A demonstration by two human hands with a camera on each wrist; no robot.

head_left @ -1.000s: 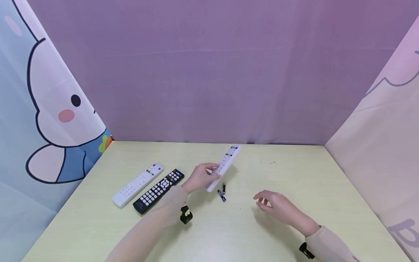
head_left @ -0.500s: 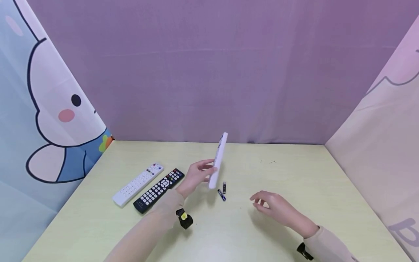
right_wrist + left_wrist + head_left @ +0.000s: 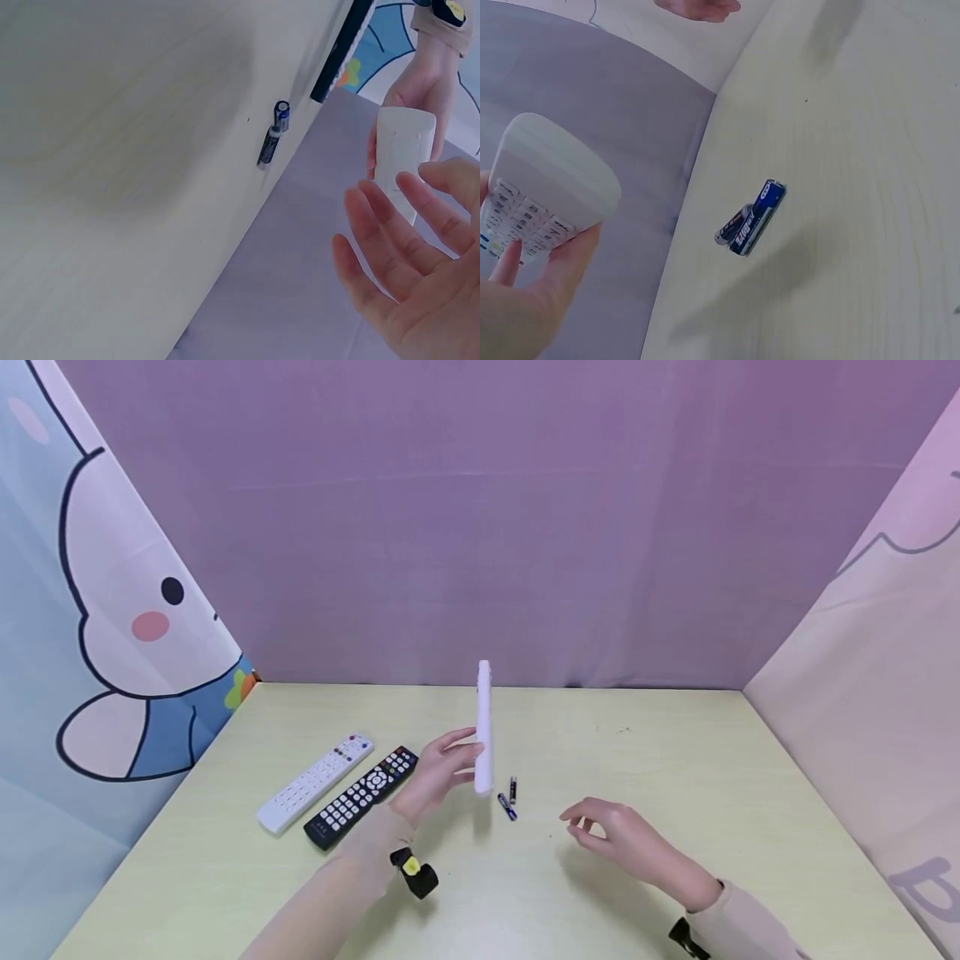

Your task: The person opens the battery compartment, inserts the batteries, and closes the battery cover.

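My left hand (image 3: pixel 435 774) grips a white remote control (image 3: pixel 483 727) above the table, turned on edge so that its narrow side shows in the head view. The left wrist view shows the button side of that remote (image 3: pixel 559 169) with fingers round it; its plain back (image 3: pixel 405 146) faces the right wrist view. Two small batteries (image 3: pixel 507 807) lie close together on the table just right of the remote, blue and dark in the left wrist view (image 3: pixel 757 217). Off to the right, my right hand (image 3: pixel 618 837) hovers over the table, fingers loosely bent and holding nothing.
On the left of the table (image 3: pixel 675 760) lie a second white remote control (image 3: pixel 315 785) and a black remote control (image 3: pixel 362 797), side by side with buttons up. A purple cloth (image 3: pixel 480 527) stands along the back edge. Printed cloths flank both sides.
My left hand has moved slightly left and rolled the white remote from buttons showing to on edge, more upright. My right hand has drifted a little left. The batteries have stayed put.
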